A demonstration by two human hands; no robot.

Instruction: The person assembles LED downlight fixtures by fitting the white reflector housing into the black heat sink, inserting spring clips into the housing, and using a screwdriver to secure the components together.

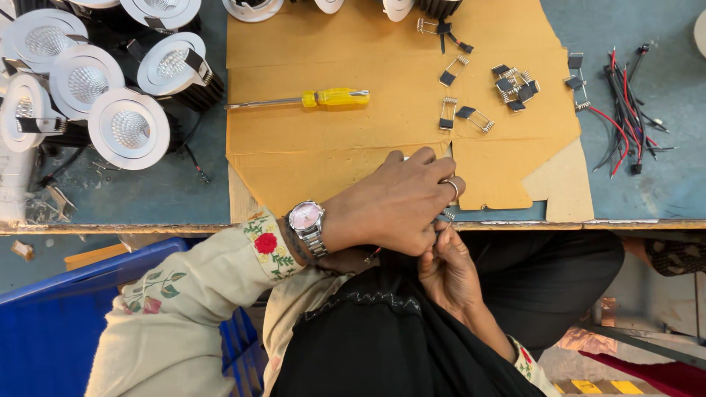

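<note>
A person's left hand (pixel 397 202) and right hand (pixel 447 270) meet at the worktop's (pixel 184 195) near edge, fingers pinched shut on a small spring clip (pixel 448 215), light, stiff and springy, best gripped by its flat tab, mostly hidden.

Your blue-grey bench (pixel 662 184) carries a cardboard sheet (pixel 353 147) in the middle, white lamps (pixel 129 129) far left and wires (pixel 629 110) right.
</note>
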